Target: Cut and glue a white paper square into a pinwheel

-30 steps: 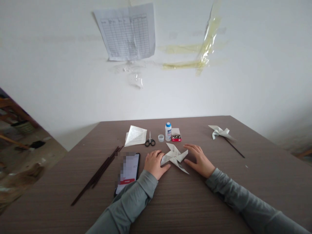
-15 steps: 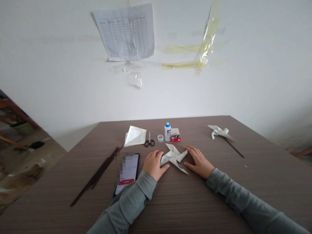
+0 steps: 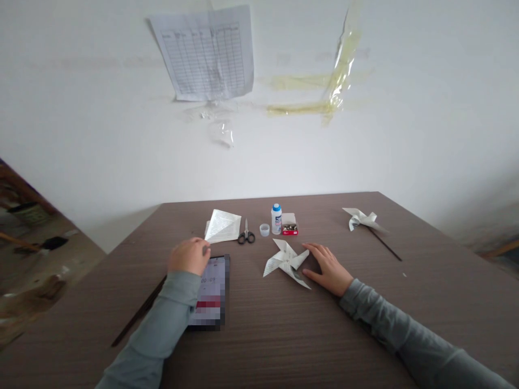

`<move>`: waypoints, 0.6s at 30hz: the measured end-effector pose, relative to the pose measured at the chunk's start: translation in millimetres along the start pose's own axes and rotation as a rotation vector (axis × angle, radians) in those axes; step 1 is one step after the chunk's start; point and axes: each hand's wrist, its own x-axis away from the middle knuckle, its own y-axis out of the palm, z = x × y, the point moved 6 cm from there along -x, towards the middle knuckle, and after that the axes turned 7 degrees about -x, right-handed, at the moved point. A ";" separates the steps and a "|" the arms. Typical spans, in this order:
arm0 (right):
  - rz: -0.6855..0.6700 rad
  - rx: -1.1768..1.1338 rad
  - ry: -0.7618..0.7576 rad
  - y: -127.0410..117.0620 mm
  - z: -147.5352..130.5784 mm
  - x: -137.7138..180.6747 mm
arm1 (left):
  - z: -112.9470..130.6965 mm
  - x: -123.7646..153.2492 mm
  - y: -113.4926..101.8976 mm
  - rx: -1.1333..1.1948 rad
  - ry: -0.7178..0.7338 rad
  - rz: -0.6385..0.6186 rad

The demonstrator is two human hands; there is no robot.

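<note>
My left hand [image 3: 188, 256] is over the upper end of a bundle of thin dark brown sticks [image 3: 140, 312], its fingers closed together. A dark stick end shows at the fingertips; how many sticks are in the grasp is hidden. On the table lies a pinwheel folded from printed paper [image 3: 286, 262], four-bladed, with a small fastener at its centre and no stick visible. My right hand [image 3: 329, 269] rests open on the table just right of it, fingers stretched out, the fingertips at the edge of its right blade.
A phone [image 3: 211, 292] lies beside my left forearm. Farther back are paper squares [image 3: 223, 226], scissors [image 3: 246, 236], a small clear cup [image 3: 264, 230], a white bottle with blue cap [image 3: 276, 219] and a red box of small metal pieces [image 3: 290, 229]. A pinwheel on a stick [image 3: 363, 219] lies back right.
My left hand has left the pinwheel and moved left across the phone to the sticks, its fingers closing there. My right hand stays beside the pinwheel. The view has shifted slightly.
</note>
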 end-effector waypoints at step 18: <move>0.026 0.010 -0.004 0.0 2.8 0.4 | -51.5 -14.2 25.3 -0.009 -0.169 -0.044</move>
